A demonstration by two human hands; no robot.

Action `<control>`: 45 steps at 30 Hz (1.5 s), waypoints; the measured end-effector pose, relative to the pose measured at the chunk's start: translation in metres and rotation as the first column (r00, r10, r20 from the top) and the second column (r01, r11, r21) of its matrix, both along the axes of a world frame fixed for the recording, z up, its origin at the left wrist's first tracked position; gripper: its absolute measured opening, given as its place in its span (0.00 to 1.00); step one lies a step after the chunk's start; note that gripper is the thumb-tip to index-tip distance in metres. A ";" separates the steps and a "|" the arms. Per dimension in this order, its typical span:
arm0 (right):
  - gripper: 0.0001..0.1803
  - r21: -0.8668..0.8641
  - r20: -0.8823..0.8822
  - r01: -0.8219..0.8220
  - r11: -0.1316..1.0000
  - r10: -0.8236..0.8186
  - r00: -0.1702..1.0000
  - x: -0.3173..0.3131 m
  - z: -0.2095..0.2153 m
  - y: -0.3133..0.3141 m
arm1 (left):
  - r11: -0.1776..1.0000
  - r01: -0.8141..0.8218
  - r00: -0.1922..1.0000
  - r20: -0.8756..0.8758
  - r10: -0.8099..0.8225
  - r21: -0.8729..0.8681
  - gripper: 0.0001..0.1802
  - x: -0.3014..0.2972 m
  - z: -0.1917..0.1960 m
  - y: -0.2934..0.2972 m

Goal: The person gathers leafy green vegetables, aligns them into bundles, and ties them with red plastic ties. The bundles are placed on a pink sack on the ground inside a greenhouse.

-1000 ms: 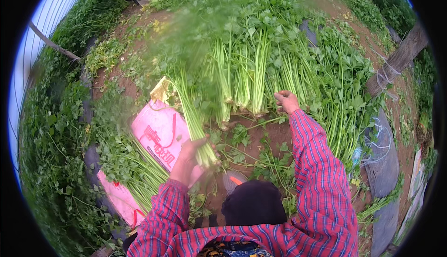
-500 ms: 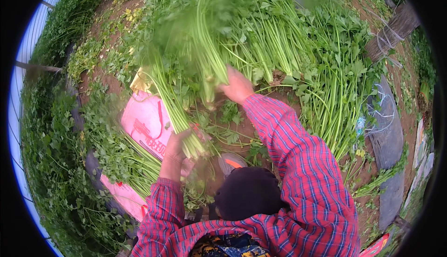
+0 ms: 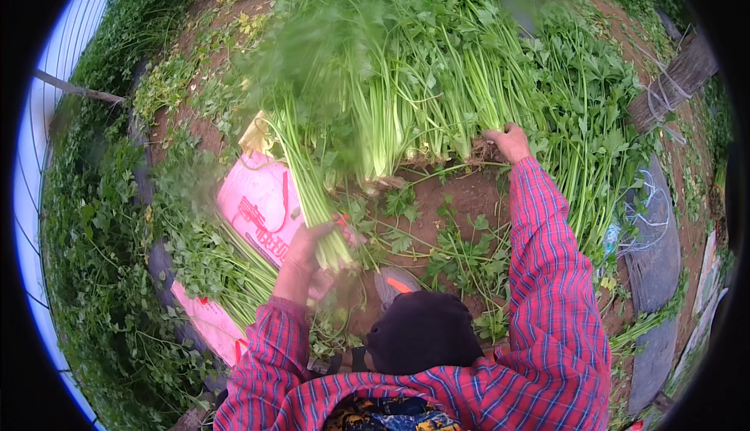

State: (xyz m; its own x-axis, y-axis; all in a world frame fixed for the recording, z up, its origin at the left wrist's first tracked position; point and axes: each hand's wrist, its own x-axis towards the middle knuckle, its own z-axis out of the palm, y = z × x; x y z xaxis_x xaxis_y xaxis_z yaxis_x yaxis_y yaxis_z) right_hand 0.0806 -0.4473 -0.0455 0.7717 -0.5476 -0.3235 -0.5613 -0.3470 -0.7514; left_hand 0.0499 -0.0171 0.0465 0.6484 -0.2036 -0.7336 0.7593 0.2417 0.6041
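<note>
Near the front of a big celery pile [image 3: 387, 119], the left hand [image 3: 301, 255] has a bunch of celery [image 3: 306, 185]. Its grip is closed around the pale bottom end, and the leafy tops point up and away from the person. Just left of the bunch lies a pink bag [image 3: 254, 193] with red marks. More long stalks [image 3: 250, 263] lie between it and another pink piece [image 3: 207, 314].

The right hand [image 3: 512, 144] reaches out to the front edge of the pile. Its fingers touch the low end of some stalks, right by brown roots [image 3: 480, 151]. I cannot tell if that grip is tight or loose.

The pile sits on brown dirt [image 3: 461, 194], roots facing the person. Loose leaves [image 3: 457, 245] lie there too. Over on the right, a wooden post [image 3: 676, 80] has string tied around it.
</note>
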 end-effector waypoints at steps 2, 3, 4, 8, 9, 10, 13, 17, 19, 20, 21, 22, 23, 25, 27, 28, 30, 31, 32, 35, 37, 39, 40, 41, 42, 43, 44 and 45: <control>0.29 0.583 0.034 0.146 0.799 -0.203 0.979 0.002 0.017 0.001 | 0.998 0.036 0.999 0.002 -0.036 -0.044 0.16 0.001 -0.001 0.002; 0.28 0.735 0.050 0.141 0.664 -0.260 0.964 0.003 0.028 0.005 | 0.998 0.039 0.999 0.009 -0.038 -0.057 0.17 0.001 -0.001 0.002; 0.27 0.843 -0.016 0.189 0.504 -0.328 0.945 0.002 0.038 0.011 | 0.995 0.044 0.999 0.011 -0.043 -0.092 0.17 0.001 -0.001 0.002; 0.29 0.588 0.456 -0.091 0.804 -0.235 0.858 0.006 0.067 0.069 | 0.994 0.038 0.999 0.013 -0.037 -0.098 0.16 -0.001 -0.003 0.000; 0.31 0.467 0.402 -0.050 0.883 -0.162 0.901 0.004 0.069 0.088 | 0.998 0.020 1.000 -0.002 -0.021 -0.065 0.16 0.000 -0.003 0.000; 0.33 0.316 0.473 -0.160 0.935 -0.009 0.881 0.005 0.071 0.102 | 0.996 0.032 0.999 0.004 -0.032 -0.084 0.16 0.000 -0.004 0.000; 0.33 -0.105 -0.083 -0.306 0.946 0.298 0.951 0.004 0.068 0.130 | 0.991 0.032 0.999 0.007 -0.031 -0.128 0.16 0.001 -0.007 0.005; 0.33 -0.216 -0.174 -0.415 0.884 0.383 0.907 -0.001 0.056 0.126 | 0.999 0.041 0.998 -0.045 -0.040 0.012 0.16 0.001 -0.013 0.011; 0.38 -0.185 -0.185 -0.412 0.892 0.380 0.906 -0.002 0.047 0.112 | 0.996 0.084 0.996 0.008 -0.083 -0.024 0.17 0.001 -0.015 0.011; 0.38 -0.150 -0.119 -0.329 0.932 0.314 0.942 -0.003 0.041 0.104 | 0.996 0.086 0.996 0.009 -0.086 0.003 0.17 0.001 -0.015 0.011; 0.40 -0.093 -0.041 -0.274 0.957 0.272 0.961 -0.005 0.034 0.096 | 0.996 0.057 0.998 -0.001 -0.057 -0.067 0.16 0.000 -0.015 0.010; 0.39 -0.068 0.024 -0.155 0.986 0.157 0.987 -0.006 0.026 0.089 | 0.999 0.040 0.999 -0.015 -0.040 -0.038 0.16 0.000 -0.014 0.009; 0.35 -0.017 0.139 -0.046 0.999 0.048 0.989 -0.006 0.017 0.079 | 0.999 0.032 0.999 -0.032 -0.033 -0.025 0.15 -0.001 -0.013 0.008; 0.24 -0.129 0.302 0.181 0.975 -0.135 0.944 -0.007 -0.005 0.054 | 0.999 0.030 0.999 -0.027 -0.031 -0.036 0.16 0.000 -0.012 0.004; 0.21 -0.247 0.092 0.186 0.951 -0.168 0.982 0.000 -0.031 0.033 | 0.993 0.052 0.998 -0.023 -0.055 -0.106 0.17 0.000 -0.010 0.001; 0.21 -0.282 -0.048 0.152 0.947 -0.172 0.984 0.005 -0.043 0.025 | 0.990 0.064 0.997 -0.028 -0.068 -0.125 0.17 0.001 -0.010 0.000; 0.21 -0.297 -0.086 0.076 0.952 -0.106 0.991 0.019 -0.061 0.013 | 0.994 0.067 0.998 -0.009 -0.068 -0.084 0.17 0.002 -0.009 0.000; 0.21 -0.258 -0.151 0.002 0.966 -0.043 0.988 0.023 -0.066 0.008 | 0.996 0.067 0.998 -0.010 -0.067 -0.058 0.17 0.001 -0.009 0.001; 0.20 -0.242 -0.122 0.001 0.970 -0.031 0.992 0.027 -0.068 0.005 | 0.996 0.066 0.998 -0.021 -0.067 -0.060 0.17 0.002 -0.008 0.003; 0.18 -0.210 0.025 -0.021 0.977 0.027 0.999 0.026 -0.059 -0.003 | 0.996 0.077 0.996 -0.040 -0.079 -0.040 0.16 0.002 -0.007 0.010; 0.18 -0.133 0.029 0.017 0.991 -0.013 0.999 0.024 -0.042 -0.006 | 0.994 0.070 0.996 -0.065 -0.065 0.083 0.16 0.003 -0.008 0.014; 0.20 -0.279 -0.083 -0.022 0.960 -0.001 0.997 0.023 -0.020 -0.006 | 0.996 0.089 0.995 -0.032 -0.089 -0.001 0.16 0.003 -0.010 0.015; 0.21 -0.287 -0.035 -0.003 0.958 -0.007 0.999 0.022 -0.009 -0.004 | 0.996 0.083 0.996 -0.043 -0.082 0.015 0.16 0.003 -0.011 0.015; 0.22 -0.249 -0.036 -0.010 0.968 0.001 0.999 0.023 0.003 -0.004 | 0.995 0.099 0.995 0.001 -0.099 -0.022 0.17 0.003 -0.011 0.015; 0.22 -0.221 -0.005 -0.021 0.975 0.021 1.000 0.020 0.016 -0.002 | 0.995 0.098 0.995 0.023 -0.097 -0.035 0.17 0.002 -0.012 0.015; 0.24 -0.209 0.149 0.022 0.978 0.010 0.989 0.016 0.026 0.003 | 0.991 0.109 0.994 0.038 -0.106 -0.082 0.17 0.002 -0.012 0.015; 0.24 -0.067 0.094 0.062 0.996 -0.055 0.994 0.009 0.037 0.009 | 0.995 0.089 0.996 0.026 -0.088 -0.053 0.17 0.002 -0.013 0.015; 0.24 0.060 0.068 0.109 0.992 -0.113 0.991 -0.004 0.047 0.014 | 0.994 0.084 0.996 0.020 -0.083 -0.063 0.17 0.002 -0.013 0.015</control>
